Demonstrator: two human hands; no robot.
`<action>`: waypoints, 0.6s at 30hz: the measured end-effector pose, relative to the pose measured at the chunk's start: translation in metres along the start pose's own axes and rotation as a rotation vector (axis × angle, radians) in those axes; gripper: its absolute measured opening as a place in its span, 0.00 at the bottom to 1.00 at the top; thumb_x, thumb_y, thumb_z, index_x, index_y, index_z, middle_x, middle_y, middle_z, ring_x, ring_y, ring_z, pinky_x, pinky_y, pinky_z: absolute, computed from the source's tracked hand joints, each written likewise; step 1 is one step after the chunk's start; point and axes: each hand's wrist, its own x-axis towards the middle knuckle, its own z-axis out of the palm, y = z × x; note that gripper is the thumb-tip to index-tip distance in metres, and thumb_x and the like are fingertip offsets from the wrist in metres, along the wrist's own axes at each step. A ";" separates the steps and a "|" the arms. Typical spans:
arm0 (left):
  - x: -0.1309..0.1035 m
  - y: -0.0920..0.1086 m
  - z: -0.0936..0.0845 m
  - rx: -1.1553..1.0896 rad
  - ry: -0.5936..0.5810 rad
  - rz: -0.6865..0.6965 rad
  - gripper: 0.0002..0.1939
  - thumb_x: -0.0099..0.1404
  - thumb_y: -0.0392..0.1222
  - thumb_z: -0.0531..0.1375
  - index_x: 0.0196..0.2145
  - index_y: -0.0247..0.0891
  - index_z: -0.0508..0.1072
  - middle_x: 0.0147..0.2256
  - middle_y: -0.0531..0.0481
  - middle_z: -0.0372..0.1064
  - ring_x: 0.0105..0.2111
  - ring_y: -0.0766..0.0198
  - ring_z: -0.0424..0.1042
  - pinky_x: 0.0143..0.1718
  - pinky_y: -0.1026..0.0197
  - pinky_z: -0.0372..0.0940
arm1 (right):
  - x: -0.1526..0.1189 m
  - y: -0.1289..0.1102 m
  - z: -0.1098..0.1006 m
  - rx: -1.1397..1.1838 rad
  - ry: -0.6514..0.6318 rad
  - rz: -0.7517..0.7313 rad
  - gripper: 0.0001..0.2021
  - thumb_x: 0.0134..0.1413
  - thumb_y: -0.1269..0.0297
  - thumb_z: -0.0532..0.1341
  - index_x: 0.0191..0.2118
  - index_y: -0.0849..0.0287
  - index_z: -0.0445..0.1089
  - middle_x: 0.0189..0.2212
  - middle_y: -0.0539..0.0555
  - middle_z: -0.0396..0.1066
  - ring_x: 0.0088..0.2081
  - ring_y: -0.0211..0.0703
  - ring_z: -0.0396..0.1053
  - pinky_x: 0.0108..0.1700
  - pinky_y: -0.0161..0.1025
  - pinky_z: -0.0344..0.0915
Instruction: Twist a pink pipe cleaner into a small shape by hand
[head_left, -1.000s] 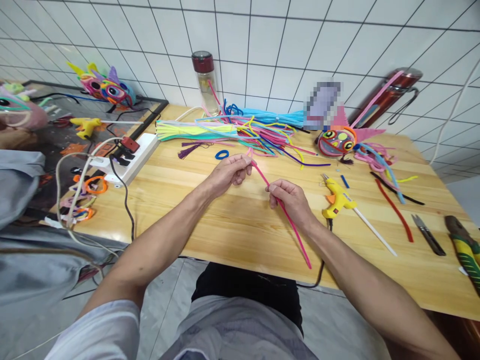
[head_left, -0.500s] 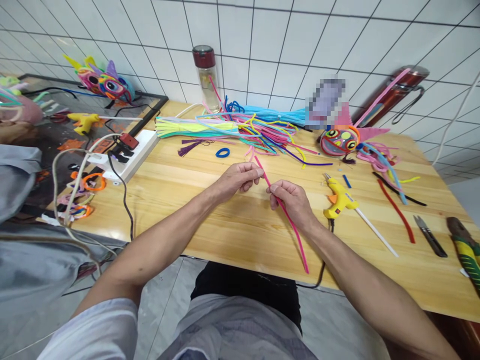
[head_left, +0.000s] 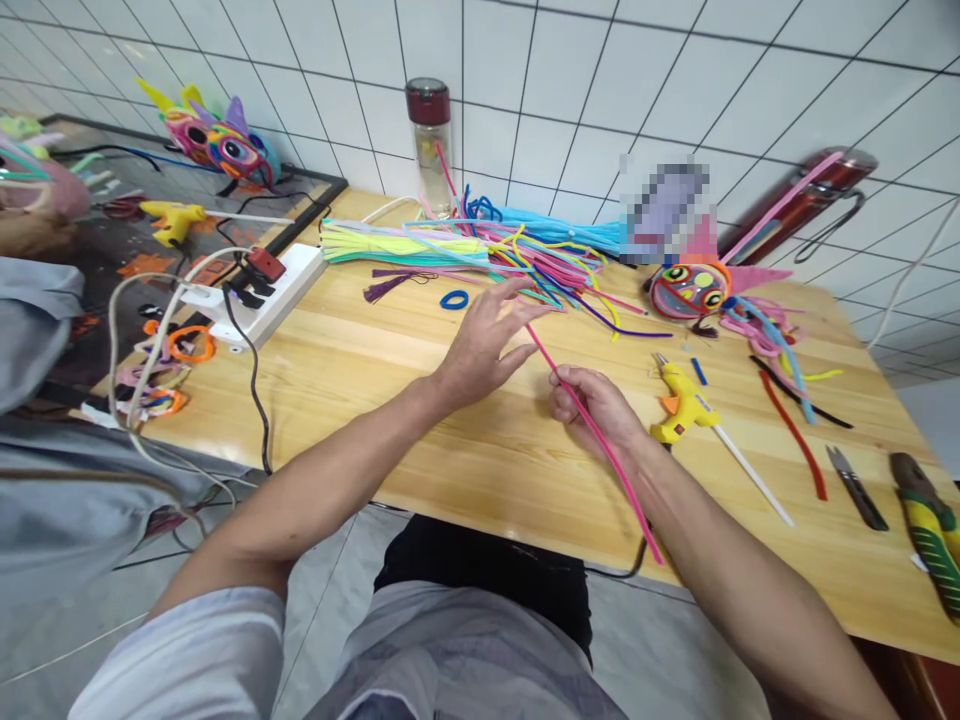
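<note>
Wooden table (head_left: pixel 337 350), right hand (head_left: pixel 596 405) pinching pink pipe cleaner (head_left: pixel 617 467), left hand (head_left: pixel 485 346) splayed (loosely).

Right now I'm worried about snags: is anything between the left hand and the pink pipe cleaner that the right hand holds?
Nothing visible: the open left hand is right by the upper end of the pink pipe cleaner in the right hand. The multicoloured bundle lies beyond both hands.

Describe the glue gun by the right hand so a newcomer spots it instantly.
On the light wooden table, find the right hand, holding a pink pipe cleaner. Just right of it lies a yellow glue gun with a white glue stick. Its yellow twin lies on the dark table, far left.
</note>
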 end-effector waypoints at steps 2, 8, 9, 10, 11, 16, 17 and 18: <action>0.000 -0.002 0.000 0.052 -0.104 0.060 0.09 0.71 0.41 0.65 0.48 0.43 0.80 0.66 0.39 0.68 0.67 0.45 0.63 0.68 0.39 0.55 | -0.001 -0.001 0.002 0.020 -0.012 0.043 0.11 0.46 0.55 0.70 0.29 0.54 0.71 0.17 0.46 0.63 0.19 0.38 0.56 0.24 0.39 0.57; 0.002 -0.006 0.002 -0.012 -0.254 0.005 0.05 0.69 0.40 0.66 0.36 0.42 0.83 0.51 0.42 0.78 0.53 0.51 0.73 0.61 0.46 0.60 | -0.003 -0.015 -0.009 -0.278 -0.085 -0.010 0.18 0.53 0.45 0.70 0.32 0.57 0.77 0.21 0.52 0.73 0.24 0.42 0.67 0.30 0.40 0.65; 0.003 -0.006 0.001 -0.043 -0.267 -0.035 0.04 0.67 0.40 0.67 0.35 0.42 0.84 0.47 0.42 0.78 0.50 0.52 0.73 0.58 0.48 0.62 | -0.003 -0.022 -0.015 -0.399 -0.069 -0.078 0.20 0.55 0.43 0.69 0.34 0.57 0.79 0.25 0.54 0.77 0.28 0.44 0.71 0.34 0.41 0.68; 0.005 -0.005 0.001 -0.076 -0.279 -0.087 0.03 0.65 0.39 0.68 0.33 0.41 0.83 0.43 0.43 0.78 0.46 0.53 0.74 0.55 0.51 0.63 | -0.004 -0.029 -0.022 -0.514 -0.030 -0.159 0.20 0.57 0.42 0.69 0.36 0.57 0.80 0.30 0.55 0.80 0.32 0.45 0.74 0.39 0.41 0.70; 0.006 -0.004 0.000 -0.113 -0.286 -0.149 0.04 0.63 0.39 0.69 0.31 0.40 0.83 0.38 0.45 0.77 0.43 0.55 0.73 0.52 0.53 0.64 | -0.004 -0.038 -0.029 -0.605 0.032 -0.239 0.20 0.57 0.42 0.70 0.38 0.56 0.80 0.34 0.55 0.82 0.37 0.47 0.76 0.43 0.42 0.71; 0.010 0.005 -0.014 -0.405 -0.378 -0.490 0.09 0.62 0.42 0.67 0.26 0.36 0.80 0.25 0.52 0.70 0.27 0.66 0.65 0.33 0.62 0.59 | -0.018 -0.083 -0.062 -0.652 0.395 -0.573 0.14 0.56 0.49 0.72 0.41 0.52 0.81 0.39 0.57 0.82 0.42 0.56 0.79 0.51 0.55 0.72; 0.010 0.006 -0.017 -0.471 -0.404 -0.537 0.11 0.61 0.45 0.68 0.26 0.35 0.80 0.23 0.53 0.68 0.25 0.67 0.63 0.31 0.63 0.57 | -0.024 -0.091 -0.068 -0.619 0.457 -0.650 0.12 0.56 0.51 0.72 0.40 0.52 0.81 0.40 0.59 0.82 0.42 0.57 0.79 0.51 0.58 0.73; 0.011 0.007 -0.020 -0.530 -0.424 -0.572 0.12 0.60 0.47 0.68 0.27 0.35 0.80 0.22 0.54 0.66 0.24 0.68 0.61 0.29 0.63 0.55 | -0.030 -0.099 -0.074 -0.589 0.515 -0.735 0.11 0.56 0.53 0.72 0.40 0.52 0.81 0.40 0.60 0.81 0.41 0.59 0.79 0.51 0.60 0.73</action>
